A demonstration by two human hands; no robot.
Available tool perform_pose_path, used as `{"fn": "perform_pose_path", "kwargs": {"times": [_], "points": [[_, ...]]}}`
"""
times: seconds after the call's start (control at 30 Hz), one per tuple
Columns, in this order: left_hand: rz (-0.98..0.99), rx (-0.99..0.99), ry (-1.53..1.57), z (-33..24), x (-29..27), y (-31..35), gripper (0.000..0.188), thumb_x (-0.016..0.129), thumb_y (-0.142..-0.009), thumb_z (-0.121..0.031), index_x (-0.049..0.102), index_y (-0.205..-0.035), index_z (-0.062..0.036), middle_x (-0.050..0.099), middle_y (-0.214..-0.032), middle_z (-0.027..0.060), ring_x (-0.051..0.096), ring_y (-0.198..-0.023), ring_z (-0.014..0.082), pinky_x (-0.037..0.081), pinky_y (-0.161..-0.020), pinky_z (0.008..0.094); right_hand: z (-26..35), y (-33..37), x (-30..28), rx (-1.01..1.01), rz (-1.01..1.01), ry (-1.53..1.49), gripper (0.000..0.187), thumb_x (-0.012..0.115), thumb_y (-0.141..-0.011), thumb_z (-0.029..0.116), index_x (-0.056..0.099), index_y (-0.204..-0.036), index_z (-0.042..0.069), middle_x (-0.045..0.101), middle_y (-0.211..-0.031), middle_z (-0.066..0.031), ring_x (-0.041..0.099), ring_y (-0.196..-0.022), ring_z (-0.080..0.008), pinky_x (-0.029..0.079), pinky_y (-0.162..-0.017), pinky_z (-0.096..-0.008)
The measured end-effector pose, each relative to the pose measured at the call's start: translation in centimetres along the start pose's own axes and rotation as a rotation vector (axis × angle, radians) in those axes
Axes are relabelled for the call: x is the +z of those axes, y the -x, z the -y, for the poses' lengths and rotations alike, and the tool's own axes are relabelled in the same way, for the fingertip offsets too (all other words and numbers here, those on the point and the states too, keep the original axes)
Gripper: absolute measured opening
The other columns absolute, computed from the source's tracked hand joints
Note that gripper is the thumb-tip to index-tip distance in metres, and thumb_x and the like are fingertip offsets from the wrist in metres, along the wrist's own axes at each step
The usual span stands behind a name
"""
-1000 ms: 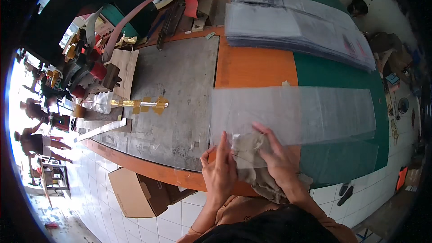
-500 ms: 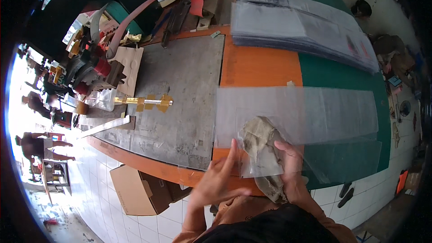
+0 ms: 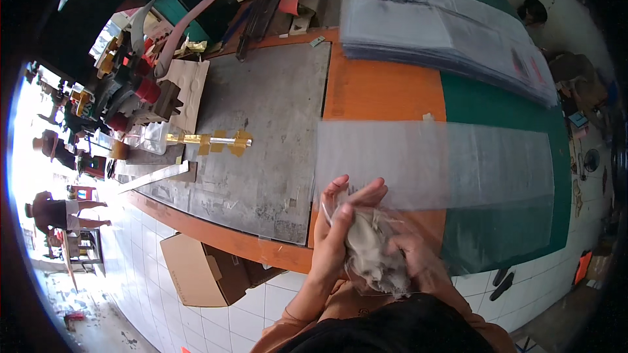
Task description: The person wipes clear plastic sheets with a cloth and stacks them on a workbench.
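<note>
A crumpled grey-beige cloth is bunched between my hands at the table's front edge, with clear plastic film crinkled around it. My left hand lies along the cloth's left side, its fingers stretched out and apart and its thumb against the bundle. From the right, my right hand is closed on the cloth, slightly blurred, with some fingers hidden. Just beyond the hands, a flat stack of clear plastic sheets spans the orange and green parts of the table.
A thick stack of plastic sheets sits farther back. Left of it is a grey metal plate with a gold-taped strip, beside a machine. An open cardboard box stands below the table edge. Two people are in the far left background.
My left hand has moved up and right against the cloth. The plastic that lay flat over the cloth is now crumpled around it, and the cloth is more bunched.
</note>
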State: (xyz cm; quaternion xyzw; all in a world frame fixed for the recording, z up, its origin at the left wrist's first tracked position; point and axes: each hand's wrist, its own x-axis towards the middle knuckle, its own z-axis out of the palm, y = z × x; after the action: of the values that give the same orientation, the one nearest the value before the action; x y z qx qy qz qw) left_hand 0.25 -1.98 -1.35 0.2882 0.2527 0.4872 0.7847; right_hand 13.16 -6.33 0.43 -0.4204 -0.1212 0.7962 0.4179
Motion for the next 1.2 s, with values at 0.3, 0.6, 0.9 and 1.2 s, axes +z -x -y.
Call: {"fn": "perform_pose_path", "kwargs": {"times": [0.3,0.6,0.9,1.2], "points": [[-0.281,0.211,-0.038,1.6,1.2,1.1,0.043,0.054,-0.081,-0.008,0.035,-0.12,-0.0049,0.038,-0.13,0.021,0.038,-0.12,0.0276,0.03,-0.1,0.0391,0.3,-1.1,0.0,-0.3,0.133,0.153,0.061,0.038,-0.068,-0.005,0.036,-0.128,0.003,0.034,-0.133,-0.0109,0.03,-0.125,-0.0213,0.022,-0.104,-0.0299],[-0.043,-0.037,0.089,1.3,0.0,0.8,0.027,0.056,-0.081,-0.003,0.042,-0.104,-0.0039,0.05,-0.116,0.0162,0.041,-0.119,0.0305,0.033,-0.098,0.0422,-2.1,-1.2,-3.1,-0.602,0.181,0.799,0.067,0.045,-0.068,-0.005,0.025,-0.132,0.0,0.031,-0.131,-0.0151,0.027,-0.126,-0.0221,0.018,-0.105,-0.0318],[-0.16,-0.054,-0.153,0.7,0.7,0.4,0.045,0.052,-0.086,-0.025,0.038,-0.12,0.0018,0.049,-0.118,0.0183,0.048,-0.108,0.0255,0.036,-0.094,0.0354,-0.9,-0.6,-0.9,-0.222,0.199,0.17,0.066,0.05,-0.073,0.008,0.024,-0.134,0.003,0.033,-0.129,-0.0115,0.029,-0.123,-0.0207,0.019,-0.102,-0.0302],[-0.361,-0.01,-0.651,0.8,-2.8,2.3,0.037,0.042,-0.093,-0.027,0.055,-0.098,0.0074,0.058,-0.088,0.0052,0.05,-0.081,0.011,0.04,-0.071,0.0229,-1.4,-1.9,-0.7,-0.355,0.215,0.03,0.071,0.053,-0.072,-0.005,0.023,-0.136,0.005,0.04,-0.129,-0.0116,0.038,-0.119,-0.0198,0.029,-0.098,-0.029]]}}
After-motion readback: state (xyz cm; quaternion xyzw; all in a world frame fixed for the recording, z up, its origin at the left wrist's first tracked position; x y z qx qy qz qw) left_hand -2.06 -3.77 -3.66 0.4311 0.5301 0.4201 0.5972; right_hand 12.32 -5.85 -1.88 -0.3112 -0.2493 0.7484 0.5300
